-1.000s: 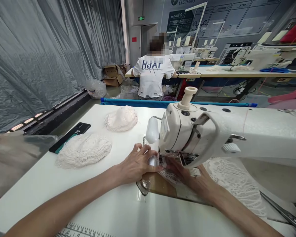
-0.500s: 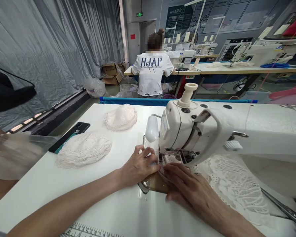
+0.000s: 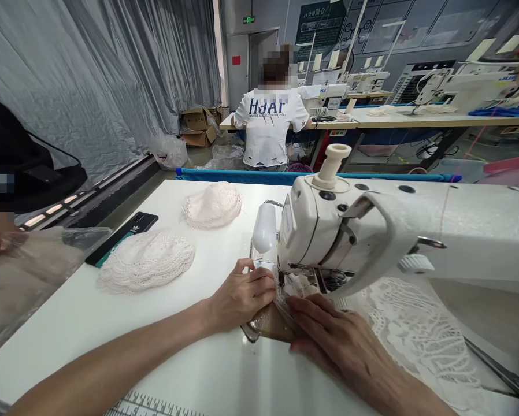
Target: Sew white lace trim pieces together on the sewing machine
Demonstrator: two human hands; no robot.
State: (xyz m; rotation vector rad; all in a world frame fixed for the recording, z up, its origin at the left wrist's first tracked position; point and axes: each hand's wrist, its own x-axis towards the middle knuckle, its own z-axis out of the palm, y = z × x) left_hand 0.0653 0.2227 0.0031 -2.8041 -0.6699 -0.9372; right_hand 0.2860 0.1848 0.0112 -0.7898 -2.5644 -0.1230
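Observation:
A white sewing machine (image 3: 329, 231) stands before me, and a strip of white lace (image 3: 282, 300) lies under its needle area. My left hand (image 3: 244, 294) is at the left of the needle with curled fingers, pinching the lace edge. Across the front of the lace, my right hand (image 3: 333, 329) rests with its fingers stretched flat, pressing it down. More lace fabric (image 3: 424, 335) spreads to the right, under the machine arm. The fingertips of both hands partly hide the lace between them.
Two piles of pale lace pieces, a nearer pile (image 3: 149, 263) and a farther pile (image 3: 214, 205), lie left, beside a phone (image 3: 142, 221). Scissors (image 3: 502, 370) lie right; a ruler (image 3: 151, 404) is at the front. One person (image 3: 266, 127) sits ahead; another holds a plastic bag (image 3: 38, 271) at left.
My hands stay almost in place at the needle, with the left fingers slightly lower. The person at left has moved further into view with the plastic bag. The view has shifted slightly.

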